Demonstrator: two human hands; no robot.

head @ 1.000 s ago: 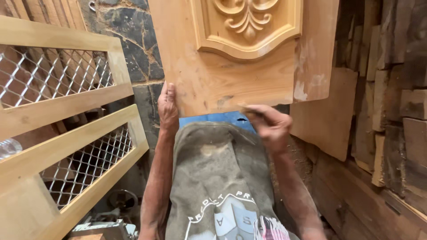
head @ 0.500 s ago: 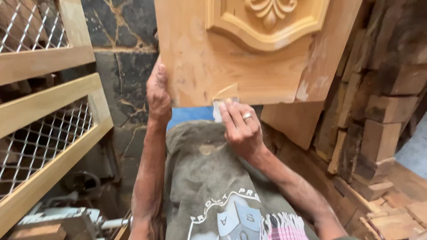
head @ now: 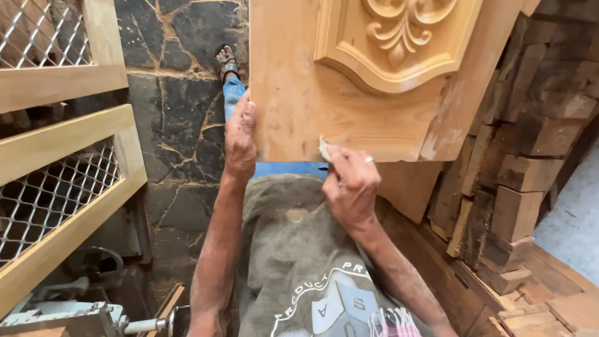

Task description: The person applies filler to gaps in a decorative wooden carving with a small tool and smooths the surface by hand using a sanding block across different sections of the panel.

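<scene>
wooden carved panel (head: 349,93) edge-clasped in left grip (head: 240,140), sandpaper scrap (head: 324,148) pinched in right grip (head: 349,184)

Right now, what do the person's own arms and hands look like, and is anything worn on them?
Both forearms are bare, with no sleeves or gloves in view, and look dusted with fine pale powder. The left hand wears nothing. The right hand has a silver-coloured ring on one finger. No watch or wristband shows.
</scene>
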